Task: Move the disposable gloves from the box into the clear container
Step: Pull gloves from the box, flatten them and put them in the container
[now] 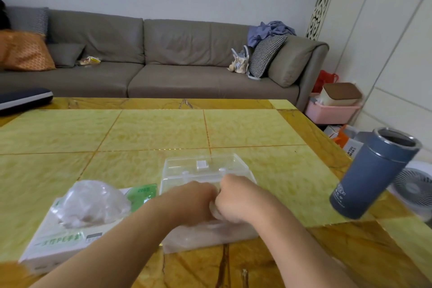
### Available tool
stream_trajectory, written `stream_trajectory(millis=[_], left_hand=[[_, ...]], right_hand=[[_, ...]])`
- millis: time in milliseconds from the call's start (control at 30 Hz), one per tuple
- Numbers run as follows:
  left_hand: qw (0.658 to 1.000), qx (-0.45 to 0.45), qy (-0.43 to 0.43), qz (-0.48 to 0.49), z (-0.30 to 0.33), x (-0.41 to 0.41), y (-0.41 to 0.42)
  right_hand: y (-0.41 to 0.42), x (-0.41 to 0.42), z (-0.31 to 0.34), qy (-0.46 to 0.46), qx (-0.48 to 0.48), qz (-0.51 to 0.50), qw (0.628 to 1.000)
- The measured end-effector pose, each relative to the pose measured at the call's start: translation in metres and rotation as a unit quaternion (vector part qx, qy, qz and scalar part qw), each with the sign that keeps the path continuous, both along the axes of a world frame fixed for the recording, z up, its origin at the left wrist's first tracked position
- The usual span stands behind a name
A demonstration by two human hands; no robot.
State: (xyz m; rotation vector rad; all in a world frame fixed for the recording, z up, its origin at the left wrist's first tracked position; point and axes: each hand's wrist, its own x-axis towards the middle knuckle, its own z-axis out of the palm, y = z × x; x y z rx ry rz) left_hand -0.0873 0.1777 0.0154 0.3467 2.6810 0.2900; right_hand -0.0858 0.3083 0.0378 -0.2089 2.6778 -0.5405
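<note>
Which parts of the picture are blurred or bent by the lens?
Head view: both hands, left hand and right hand, are smeared by motion over the clear container; the blue cup at the right edge leans from wide-angle distortion; the sofa behind is soft.

A white-and-green glove box (70,238) lies flat at near left on the surface, a crumpled tuft of clear disposable gloves (93,203) rising from its top. Just right of it sits the clear container (205,170), lid raised, apparently holding filmy gloves inside.
</note>
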Motion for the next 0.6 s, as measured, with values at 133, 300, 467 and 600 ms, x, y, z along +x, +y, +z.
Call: stream_trajectory(millis=[133,300,467,600], left_hand=[[0.999,0.028,-0.043,-0.013,0.015,0.000,-0.012],[0.991,0.130,0.013,0.016,0.034,0.015,-0.013],[0.983,0.136,-0.121,0.022,0.031,0.030,-0.020],[0.988,-0.011,-0.149,-0.027,0.031,0.016,-0.011]], right_hand=[[-0.002,-0.010,-0.014,-0.022,0.065,0.015,0.998],[-0.004,-0.020,-0.021,-0.077,0.083,0.051,0.992],[-0.007,-0.023,-0.021,-0.098,0.149,0.054,0.983],[-0.006,-0.025,-0.024,-0.099,0.152,0.039,0.983]])
